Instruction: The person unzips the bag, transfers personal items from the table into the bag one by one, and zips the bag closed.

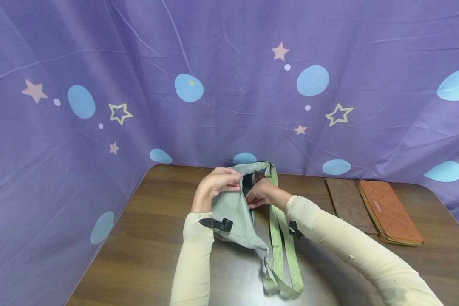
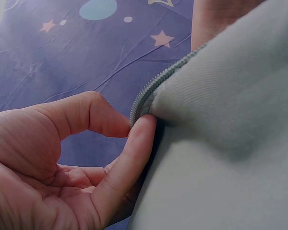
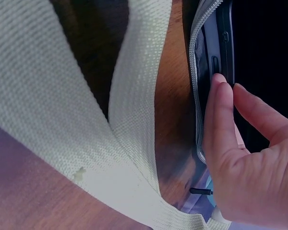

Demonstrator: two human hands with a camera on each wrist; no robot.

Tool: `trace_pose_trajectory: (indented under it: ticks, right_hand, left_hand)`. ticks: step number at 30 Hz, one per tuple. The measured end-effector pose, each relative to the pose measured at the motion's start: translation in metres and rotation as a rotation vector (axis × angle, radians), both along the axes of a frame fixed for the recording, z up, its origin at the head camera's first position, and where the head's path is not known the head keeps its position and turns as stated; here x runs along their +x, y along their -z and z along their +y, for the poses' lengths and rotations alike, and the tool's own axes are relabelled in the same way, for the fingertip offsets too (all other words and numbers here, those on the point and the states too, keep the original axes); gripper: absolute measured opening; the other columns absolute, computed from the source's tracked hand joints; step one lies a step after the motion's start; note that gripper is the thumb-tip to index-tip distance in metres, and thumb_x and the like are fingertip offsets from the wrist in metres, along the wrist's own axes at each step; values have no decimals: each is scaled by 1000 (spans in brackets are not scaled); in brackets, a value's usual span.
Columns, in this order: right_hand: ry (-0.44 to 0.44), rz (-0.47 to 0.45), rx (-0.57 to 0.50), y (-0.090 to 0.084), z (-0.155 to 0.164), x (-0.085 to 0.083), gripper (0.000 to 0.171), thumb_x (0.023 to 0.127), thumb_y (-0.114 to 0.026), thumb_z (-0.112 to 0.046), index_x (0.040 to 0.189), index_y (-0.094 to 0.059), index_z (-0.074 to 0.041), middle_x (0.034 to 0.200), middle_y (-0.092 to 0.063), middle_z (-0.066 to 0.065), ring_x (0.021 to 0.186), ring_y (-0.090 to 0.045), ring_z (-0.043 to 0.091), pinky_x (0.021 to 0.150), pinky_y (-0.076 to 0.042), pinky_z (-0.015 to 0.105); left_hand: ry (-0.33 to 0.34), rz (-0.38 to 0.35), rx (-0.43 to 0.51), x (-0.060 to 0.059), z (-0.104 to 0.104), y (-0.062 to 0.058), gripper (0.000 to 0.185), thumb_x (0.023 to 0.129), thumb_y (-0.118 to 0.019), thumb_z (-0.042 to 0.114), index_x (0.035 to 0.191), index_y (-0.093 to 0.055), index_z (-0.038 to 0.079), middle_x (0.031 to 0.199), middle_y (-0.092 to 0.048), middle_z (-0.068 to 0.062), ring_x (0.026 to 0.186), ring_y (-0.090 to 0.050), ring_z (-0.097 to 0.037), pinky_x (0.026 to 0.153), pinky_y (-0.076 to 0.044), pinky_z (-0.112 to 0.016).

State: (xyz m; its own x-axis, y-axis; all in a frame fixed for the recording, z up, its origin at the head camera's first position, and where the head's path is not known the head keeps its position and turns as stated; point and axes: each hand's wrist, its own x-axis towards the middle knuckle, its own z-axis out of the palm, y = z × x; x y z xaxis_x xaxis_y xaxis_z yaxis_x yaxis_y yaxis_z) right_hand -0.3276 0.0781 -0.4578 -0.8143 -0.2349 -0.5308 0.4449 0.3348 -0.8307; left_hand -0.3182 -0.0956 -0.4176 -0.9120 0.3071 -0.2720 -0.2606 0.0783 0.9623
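Note:
A pale green waist bag (image 1: 231,212) stands on the table with its zipped mouth open toward the right. My left hand (image 1: 222,180) pinches the zippered edge (image 2: 156,85) between thumb and forefinger at the upper part of the mouth. Reaching into the opening is my right hand (image 1: 263,193). Its thumb and fingers pinch the edge of a slim dark phone (image 3: 224,45) with side buttons, which sits inside the bag along the zipper. Most of the phone is hidden in the dark interior.
The bag's light green strap (image 1: 277,238) loops down on its right side. Black buckle parts (image 1: 218,224) show near both wrists. At the right lie a flat brown leather piece (image 1: 348,199) and an orange quilted zip wallet (image 1: 390,210). A purple curtain (image 1: 229,127) borders the table.

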Motion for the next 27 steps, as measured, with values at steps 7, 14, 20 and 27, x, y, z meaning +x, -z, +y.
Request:
trace_pose_trajectory:
  ticks: [7, 14, 20, 27]
  right_hand:
    - [8, -10, 2, 3, 0, 1, 18, 85, -64, 21, 101, -72, 17, 59, -67, 10, 53, -65, 15, 59, -65, 25]
    - [10, 12, 5, 0, 2, 1, 14, 84, -65, 19, 96, -72, 15, 59, -65, 9, 50, -63, 14, 56, -63, 24]
    - [3, 7, -5, -1, 4, 0, 11, 85, -65, 16, 84, -72, 8, 61, -64, 7, 52, -63, 14, 60, -64, 24]
    - [-35, -33, -13, -1, 6, -1, 16, 87, -64, 12, 75, -67, 1, 62, -65, 8, 55, -64, 14, 61, -64, 23]
  left_hand:
    - [7, 5, -6, 1, 2, 2, 10, 93, -56, -4, 97, -64, -3, 77, -59, 0, 73, -61, -10, 80, -65, -24]
    - [5, -7, 13, -3, 3, 1, 9, 93, -56, -5, 96, -63, -3, 76, -60, -1, 72, -62, -9, 76, -65, -21]
    - [1, -9, 5, -6, 8, 0, 11, 93, -56, -5, 101, -64, -7, 76, -60, -2, 72, -62, -10, 77, -66, -22]
    - [1, -14, -22, -5, 6, 4, 23, 94, -57, -4, 115, -61, -12, 81, -61, -2, 75, -63, -11, 82, -65, -23]
